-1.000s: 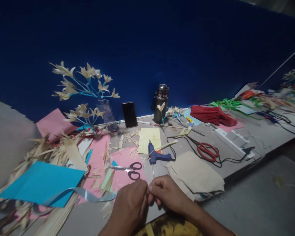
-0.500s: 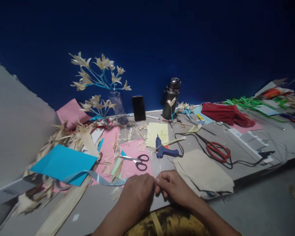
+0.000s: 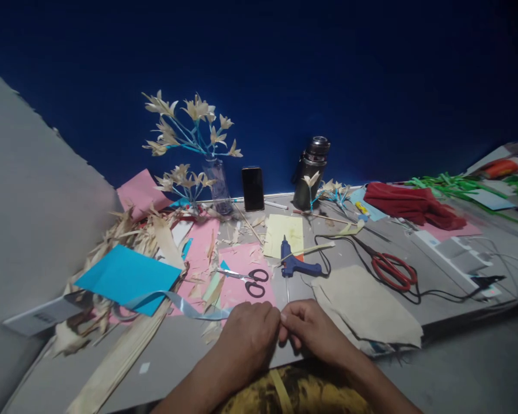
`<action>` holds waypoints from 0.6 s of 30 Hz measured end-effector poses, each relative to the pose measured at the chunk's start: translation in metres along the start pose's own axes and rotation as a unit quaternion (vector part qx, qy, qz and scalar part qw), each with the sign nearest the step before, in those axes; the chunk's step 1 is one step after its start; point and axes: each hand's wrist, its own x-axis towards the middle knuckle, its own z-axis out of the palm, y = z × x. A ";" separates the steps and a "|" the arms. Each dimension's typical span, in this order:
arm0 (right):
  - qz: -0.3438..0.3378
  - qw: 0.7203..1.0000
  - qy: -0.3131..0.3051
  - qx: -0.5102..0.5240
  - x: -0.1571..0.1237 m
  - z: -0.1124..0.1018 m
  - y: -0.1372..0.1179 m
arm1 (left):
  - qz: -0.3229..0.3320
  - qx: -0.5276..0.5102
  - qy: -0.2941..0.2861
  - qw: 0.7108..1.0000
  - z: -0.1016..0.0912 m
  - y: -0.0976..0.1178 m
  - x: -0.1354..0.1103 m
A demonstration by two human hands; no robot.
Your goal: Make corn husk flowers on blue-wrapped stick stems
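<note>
My left hand (image 3: 251, 333) is closed in a fist, knuckles up, near the front edge of the table. A shiny light-blue ribbon (image 3: 185, 306) runs from the left into it. Right beside it, fingertips meeting the left, my right hand (image 3: 308, 328) is closed in a pinch; what it pinches is hidden. Beyond the hands lie black-handled scissors (image 3: 255, 282) and a blue glue gun (image 3: 291, 263), nozzle pointing away. A thin pale rod (image 3: 288, 289) reaches from the gun's rear to behind the right hand; whether the hand touches it, I cannot tell.
Pale flowers on blue stems (image 3: 194, 138) stand in a clear bottle (image 3: 219, 190) at the back. A phone (image 3: 252, 190) and flask (image 3: 311, 178) are beside it. Dried husks (image 3: 125, 351) and blue paper (image 3: 129, 279) lie left; folded cloth (image 3: 371, 305) and red-handled shears (image 3: 395, 273) lie right.
The whole view has shifted slightly, so the table and things appear a little further right. Both hands keep the same closed pose, close together.
</note>
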 end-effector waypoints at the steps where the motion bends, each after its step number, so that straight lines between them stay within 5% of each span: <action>1: -0.003 1.000 -0.002 0.008 0.000 0.000 -0.001 | -0.002 -0.006 0.007 1.000 -0.001 0.000 0.000; 6: -0.001 1.000 -0.008 0.030 -0.003 -0.009 -0.010 | -0.066 -0.093 0.049 0.992 -0.012 -0.005 0.004; 10: -0.044 0.990 0.082 -0.107 -0.007 -0.046 -0.018 | -0.090 -0.153 0.042 0.983 -0.015 -0.007 0.001; 12: -0.055 0.955 0.157 -0.245 -0.004 -0.078 -0.022 | -0.091 -0.155 0.041 0.983 -0.012 -0.006 -0.002; 13: -0.043 0.916 0.199 -0.346 -0.001 -0.098 -0.023 | -0.092 -0.154 0.042 0.983 -0.010 -0.006 -0.003; 18: 0.081 0.815 0.333 -0.468 0.026 -0.207 -0.026 | -0.090 -0.145 0.063 0.983 0.002 -0.005 -0.006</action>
